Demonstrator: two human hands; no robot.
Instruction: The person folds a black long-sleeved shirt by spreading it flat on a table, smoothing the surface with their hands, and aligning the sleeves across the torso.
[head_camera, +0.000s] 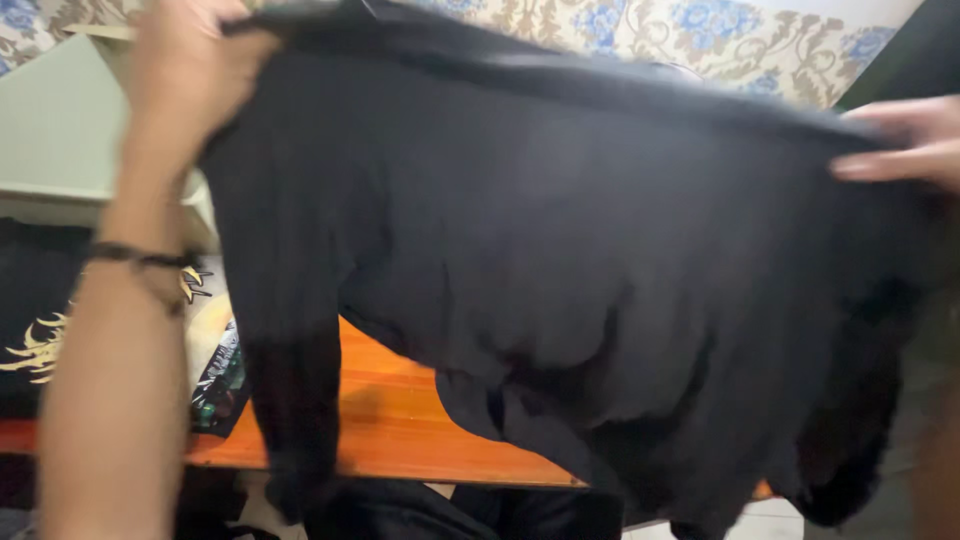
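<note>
Black garment (560, 250): held up and spread above the orange table's (390, 420) front edge, its lower folds hanging past that edge. Left hand (190, 70) clenched on the top left corner; right hand (905, 140) pinches the top right corner, fingers nearly straight. Black printed shirt (40, 330) lies at the table's left edge.

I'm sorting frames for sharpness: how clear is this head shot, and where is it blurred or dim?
Head view: soft with motion blur, most on the black garment, the left hand and the right hand; the orange table and flowered wall read somewhat clearer; lighting is even, and the dark cloth swallows fold detail.
</note>
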